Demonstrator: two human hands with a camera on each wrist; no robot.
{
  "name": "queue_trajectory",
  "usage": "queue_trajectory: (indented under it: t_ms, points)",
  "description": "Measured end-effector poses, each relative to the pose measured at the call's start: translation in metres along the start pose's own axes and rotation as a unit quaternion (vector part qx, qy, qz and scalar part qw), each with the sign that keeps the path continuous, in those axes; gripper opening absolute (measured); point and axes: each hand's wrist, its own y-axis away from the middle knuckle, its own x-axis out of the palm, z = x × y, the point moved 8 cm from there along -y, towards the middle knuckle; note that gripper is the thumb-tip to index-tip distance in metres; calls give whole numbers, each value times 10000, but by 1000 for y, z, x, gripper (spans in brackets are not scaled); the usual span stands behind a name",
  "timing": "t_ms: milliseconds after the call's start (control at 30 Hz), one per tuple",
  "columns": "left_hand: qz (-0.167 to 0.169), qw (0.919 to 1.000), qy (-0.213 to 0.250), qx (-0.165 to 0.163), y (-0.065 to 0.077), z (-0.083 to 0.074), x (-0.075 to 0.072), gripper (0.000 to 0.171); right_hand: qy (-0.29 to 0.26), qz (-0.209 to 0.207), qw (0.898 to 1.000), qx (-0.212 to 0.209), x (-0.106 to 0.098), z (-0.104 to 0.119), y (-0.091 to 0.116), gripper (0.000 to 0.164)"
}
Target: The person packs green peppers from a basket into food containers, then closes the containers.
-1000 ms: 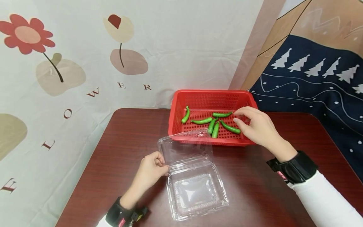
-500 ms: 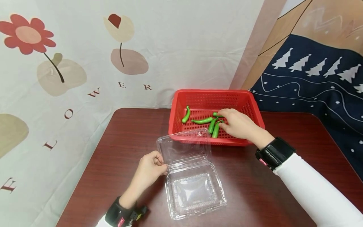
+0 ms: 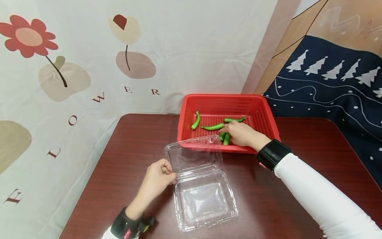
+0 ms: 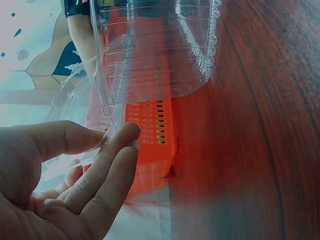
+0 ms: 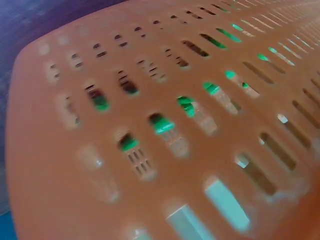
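A clear plastic clamshell container (image 3: pixel 206 202) stands with its lid raised on the dark wooden table. My left hand (image 3: pixel 158 176) pinches its edge beside the hinge between thumb and fingers, as the left wrist view also shows. Behind it is a red perforated basket (image 3: pixel 261 124) with several green chili peppers (image 3: pixel 212 127) in it. My right hand (image 3: pixel 241 132) reaches down into the basket, its fingertips among the peppers near the front side. The hand hides part of them, so whether it grips one does not show. In the right wrist view the basket wall (image 5: pixel 65 175) blocks the fingers.
The raised lid (image 3: pixel 194 154) leans over the basket's front left rim. A printed cloth (image 3: pixel 191 49) hangs behind the table (image 3: pixel 134 142), and a dark blue patterned cloth (image 3: pixel 328 89) hangs at the right.
My right hand has moved left from the basket's right side, and lower, over the front peppers; one pepper at the right is now hidden. The left hand stays on the container.
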Motion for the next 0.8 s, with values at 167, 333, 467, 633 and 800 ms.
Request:
queue_trajectory:
  t_ms: [167,333,467,633,800]
  points:
    - [-22,10000,-13,8,-1,0,0,20,64,169,9998,-102,6,1,-5,49]
    - [1,10000,73,3,-1,0,1,20,199,178,9994,-224,10,3,-8,37]
    - [-6,10000,96,-7,-1,0,0,20,333,202,9992,-123,13,2,-11,25]
    - [-13,9999,161,-51,0,0,-1,21,219,398,9988,183,18,-3,-15,18]
    - [-49,9999,124,-74,1,1,-2,21,162,467,9984,289,21,-4,-16,19]
